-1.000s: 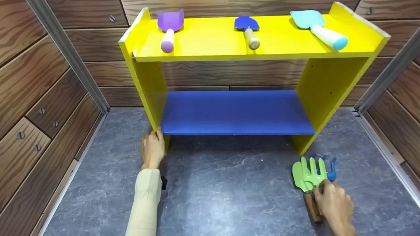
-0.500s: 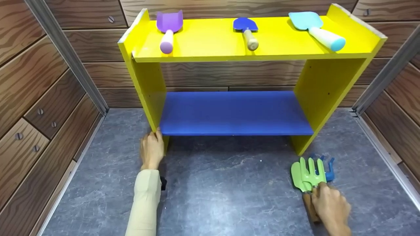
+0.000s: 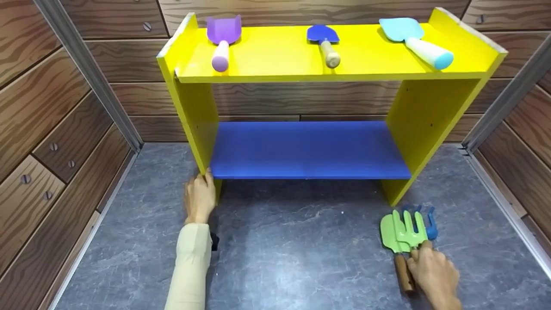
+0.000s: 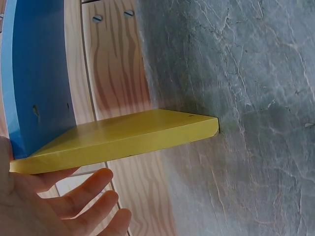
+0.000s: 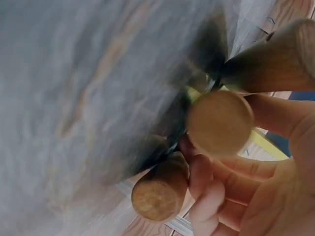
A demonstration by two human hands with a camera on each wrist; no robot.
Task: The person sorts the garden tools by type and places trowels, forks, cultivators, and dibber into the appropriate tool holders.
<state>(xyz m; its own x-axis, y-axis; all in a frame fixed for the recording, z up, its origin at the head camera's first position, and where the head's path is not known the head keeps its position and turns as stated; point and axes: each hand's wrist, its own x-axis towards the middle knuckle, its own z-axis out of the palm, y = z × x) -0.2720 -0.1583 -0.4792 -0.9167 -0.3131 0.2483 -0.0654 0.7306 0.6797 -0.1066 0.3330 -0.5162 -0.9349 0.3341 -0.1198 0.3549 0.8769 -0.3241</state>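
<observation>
Right hand (image 3: 434, 273) curls round our green rake (image 3: 412, 227) handle on the floor by the shelf's (image 3: 301, 56) right foot; three trowels shelved, this bundle left. Left hand (image 3: 199, 198) rests open against the left foot.

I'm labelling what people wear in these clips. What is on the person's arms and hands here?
The left arm wears a long, pale cream sleeve down to the wrist, with a small black device at the cuff. The left hand and right hand are bare: no gloves or rings show.
</observation>
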